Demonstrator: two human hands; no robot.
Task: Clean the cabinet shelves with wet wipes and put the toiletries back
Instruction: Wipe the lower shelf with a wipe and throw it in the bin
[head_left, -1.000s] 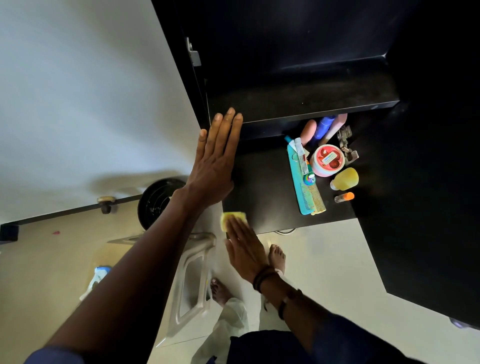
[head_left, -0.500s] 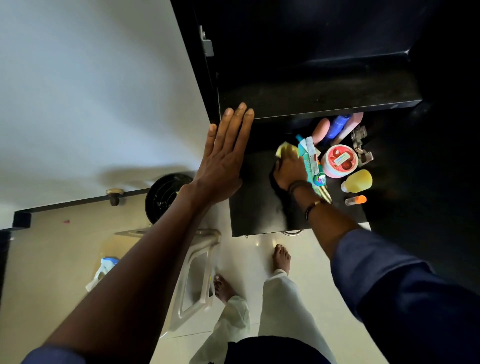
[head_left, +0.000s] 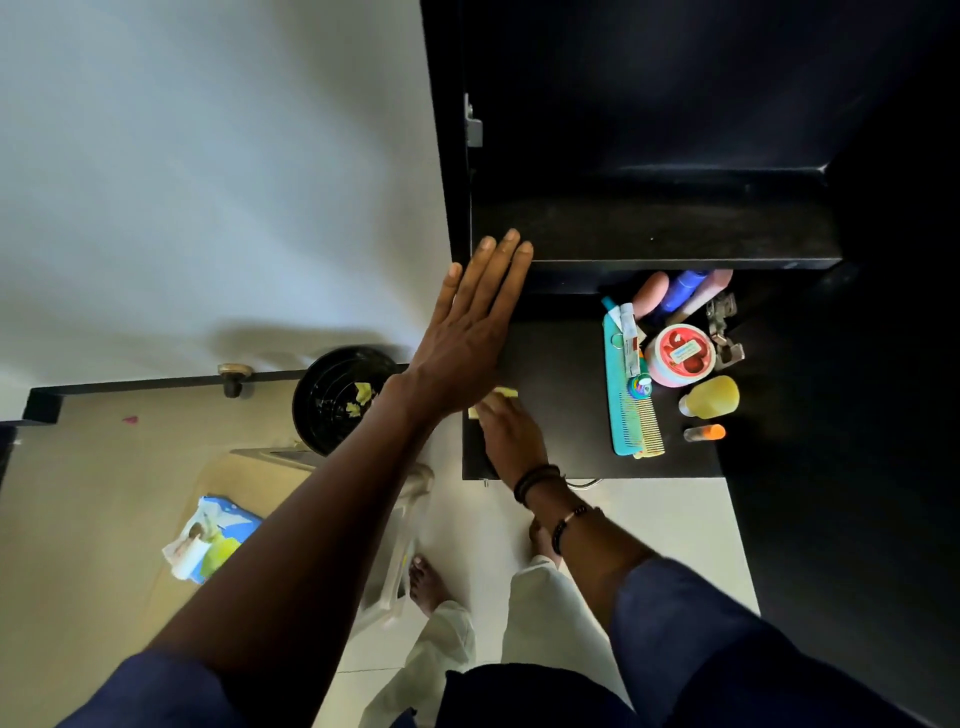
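My left hand (head_left: 475, 332) lies flat, fingers straight, against the left edge of the black cabinet (head_left: 452, 197). My right hand (head_left: 511, 441) presses a yellow wet wipe (head_left: 503, 395) onto the lower black shelf (head_left: 566, 395) near its front left corner; most of the wipe is hidden under my fingers and left wrist. Toiletries crowd the shelf's right side: a teal comb (head_left: 621, 410), a pink round jar (head_left: 680, 355), a yellow bottle (head_left: 711, 397), a small orange tube (head_left: 705, 432), and pink and blue bottles (head_left: 680, 291) at the back. The upper shelf (head_left: 654, 234) is bare.
A black bin (head_left: 332, 410) holding used yellow wipes stands on the floor to the left of the cabinet. A blue wet-wipe pack (head_left: 213, 538) lies on the beige surface at lower left. A white plastic stool (head_left: 405, 545) and my bare feet are below the shelf.
My right hand has dragged the wipe from beside the comb back to the shelf's front left corner. My left hand stays flat on the cabinet edge.
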